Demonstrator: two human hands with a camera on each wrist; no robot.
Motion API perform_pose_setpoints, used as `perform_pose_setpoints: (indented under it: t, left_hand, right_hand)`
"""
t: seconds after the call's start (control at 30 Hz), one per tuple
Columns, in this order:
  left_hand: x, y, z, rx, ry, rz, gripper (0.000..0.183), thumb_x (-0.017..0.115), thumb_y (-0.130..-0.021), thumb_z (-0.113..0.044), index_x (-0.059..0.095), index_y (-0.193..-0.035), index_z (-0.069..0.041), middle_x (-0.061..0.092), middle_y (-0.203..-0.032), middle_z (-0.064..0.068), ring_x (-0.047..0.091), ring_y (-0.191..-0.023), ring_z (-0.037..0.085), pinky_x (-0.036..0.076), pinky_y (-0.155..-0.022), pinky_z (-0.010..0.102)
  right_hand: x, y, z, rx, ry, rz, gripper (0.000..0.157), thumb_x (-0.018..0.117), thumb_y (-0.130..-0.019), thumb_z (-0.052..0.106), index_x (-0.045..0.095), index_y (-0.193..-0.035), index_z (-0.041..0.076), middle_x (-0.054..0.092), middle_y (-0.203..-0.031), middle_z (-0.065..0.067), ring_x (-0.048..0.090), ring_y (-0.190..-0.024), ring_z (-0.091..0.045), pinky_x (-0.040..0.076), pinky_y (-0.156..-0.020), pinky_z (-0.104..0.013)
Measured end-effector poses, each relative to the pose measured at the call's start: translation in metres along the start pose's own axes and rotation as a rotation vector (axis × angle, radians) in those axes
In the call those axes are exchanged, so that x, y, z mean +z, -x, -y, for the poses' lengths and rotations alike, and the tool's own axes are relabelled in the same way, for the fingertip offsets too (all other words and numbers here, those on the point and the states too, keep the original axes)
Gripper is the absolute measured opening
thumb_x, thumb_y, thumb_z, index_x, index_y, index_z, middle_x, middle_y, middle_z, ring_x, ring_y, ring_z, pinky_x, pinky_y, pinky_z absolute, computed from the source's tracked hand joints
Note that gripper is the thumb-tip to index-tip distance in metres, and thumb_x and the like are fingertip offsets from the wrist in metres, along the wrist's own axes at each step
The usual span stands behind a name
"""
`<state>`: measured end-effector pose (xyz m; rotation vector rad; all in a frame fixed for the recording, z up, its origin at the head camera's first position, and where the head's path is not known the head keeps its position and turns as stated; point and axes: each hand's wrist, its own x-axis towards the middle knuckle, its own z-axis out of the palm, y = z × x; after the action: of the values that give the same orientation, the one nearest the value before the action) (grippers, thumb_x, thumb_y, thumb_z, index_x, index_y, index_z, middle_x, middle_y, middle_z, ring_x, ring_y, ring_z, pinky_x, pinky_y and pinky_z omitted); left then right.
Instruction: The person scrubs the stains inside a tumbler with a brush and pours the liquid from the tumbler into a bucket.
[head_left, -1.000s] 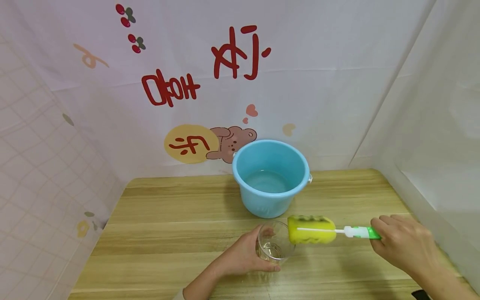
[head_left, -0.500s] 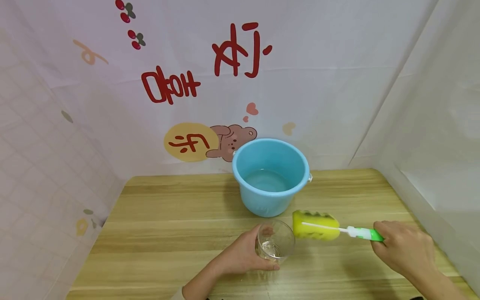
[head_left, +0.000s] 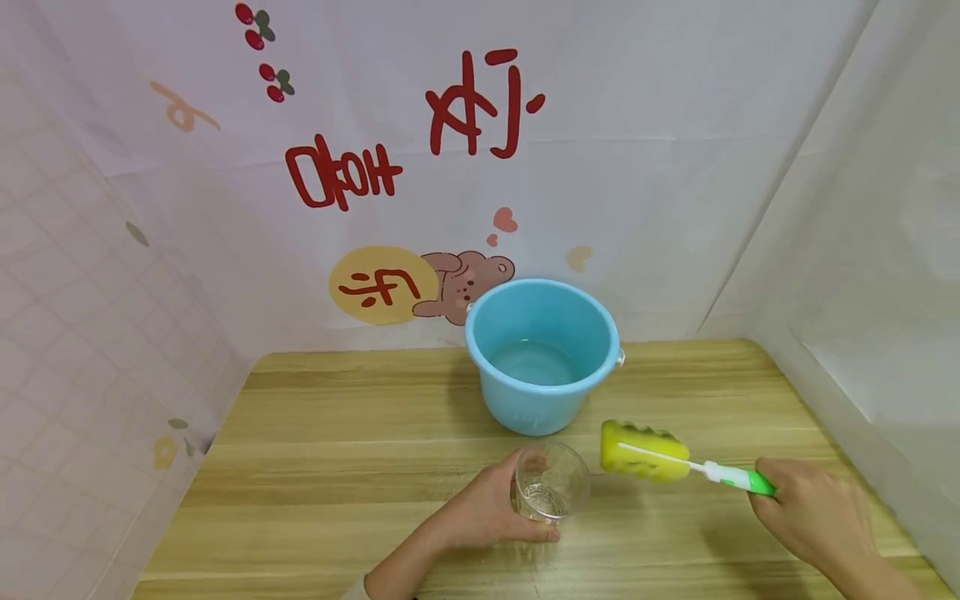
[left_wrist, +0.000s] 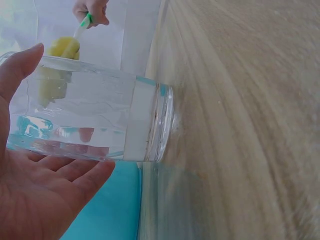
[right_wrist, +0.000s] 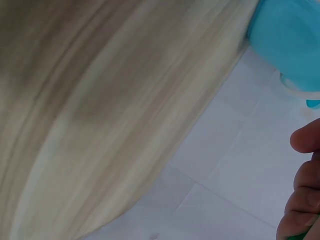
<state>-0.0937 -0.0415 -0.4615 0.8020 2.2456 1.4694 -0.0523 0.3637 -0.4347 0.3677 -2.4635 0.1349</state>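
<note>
My left hand holds a clear drinking glass that stands upright on the table. In the left wrist view the thumb lies on one side of the glass and the fingers on the other, with a little clear liquid near its base. My right hand grips the green and white handle of a yellow sponge bottle brush. The brush head is above the table, just right of the glass and apart from it. Only curled fingers of the right hand show in the right wrist view.
A light blue bucket with some water in it stands behind the glass, near the table's back edge. Its white handle joint sticks out on the right. White printed cloth walls in the back and sides of the wooden table.
The right hand has drawn the bottle brush to the right, away from the glass rim, with the handle end tipping lower. The left hand and glass have stayed in place.
</note>
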Motion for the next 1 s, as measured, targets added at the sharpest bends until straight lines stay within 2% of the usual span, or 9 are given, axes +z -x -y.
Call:
perform_pose_setpoints:
  t: [0.33, 0.43, 0.57, 0.67, 1.0]
  left_hand:
    - [0.001, 0.0, 0.0, 0.009, -0.003, -0.006, 0.082, 0.082, -0.065, -0.052, 0.045, -0.131, -0.023, 0.053, -0.127, -0.006, 0.049, -0.117, 0.01, 0.041, -0.098, 0.03]
    - [0.001, 0.0, 0.0, 0.008, -0.007, -0.003, 0.082, 0.082, -0.065, -0.052, 0.044, -0.131, -0.022, 0.052, -0.128, -0.006, 0.049, -0.117, 0.01, 0.041, -0.097, 0.03]
    - [0.001, 0.0, -0.001, 0.008, -0.009, 0.004, 0.08, 0.081, -0.066, -0.053, 0.044, -0.131, -0.026, 0.052, -0.13, -0.004, 0.048, -0.118, 0.009, 0.041, -0.097, 0.03]
    - [0.001, 0.0, -0.001, 0.007, -0.007, 0.005, 0.078, 0.08, -0.066, -0.054, 0.043, -0.13, -0.03, 0.052, -0.13, -0.003, 0.047, -0.119, 0.01, 0.041, -0.098, 0.031]
    - [0.002, 0.001, 0.001, 0.008, -0.017, -0.001, 0.078, 0.081, -0.066, -0.054, 0.043, -0.13, -0.029, 0.052, -0.13, -0.002, 0.048, -0.119, 0.01, 0.041, -0.098, 0.031]
  right_hand:
    - [0.008, 0.015, -0.011, 0.027, 0.001, 0.004, 0.027, 0.049, -0.067, 0.016, 0.026, -0.056, 0.027, 0.016, -0.054, 0.017, 0.012, -0.045, 0.0, 0.012, -0.038, -0.02]
    - [0.011, 0.02, -0.013, 0.064, 0.004, 0.035, 0.031, 0.053, -0.067, 0.015, 0.026, -0.057, 0.026, 0.016, -0.053, 0.017, 0.013, -0.045, -0.001, 0.012, -0.037, -0.022]
    - [0.013, 0.027, -0.015, 0.125, -0.006, 0.092, 0.037, 0.058, -0.068, 0.01, 0.026, -0.059, 0.025, 0.016, -0.053, 0.015, 0.015, -0.045, -0.004, 0.014, -0.038, -0.025]
    - [0.014, 0.03, -0.016, 0.158, -0.013, 0.123, 0.037, 0.059, -0.07, 0.01, 0.027, -0.06, 0.025, 0.017, -0.053, 0.014, 0.016, -0.044, -0.006, 0.015, -0.038, -0.026]
    - [0.018, 0.039, -0.018, 0.235, -0.032, 0.217, 0.034, 0.058, -0.075, 0.008, 0.032, -0.061, 0.023, 0.02, -0.051, 0.011, 0.019, -0.044, -0.007, 0.017, -0.037, -0.026]
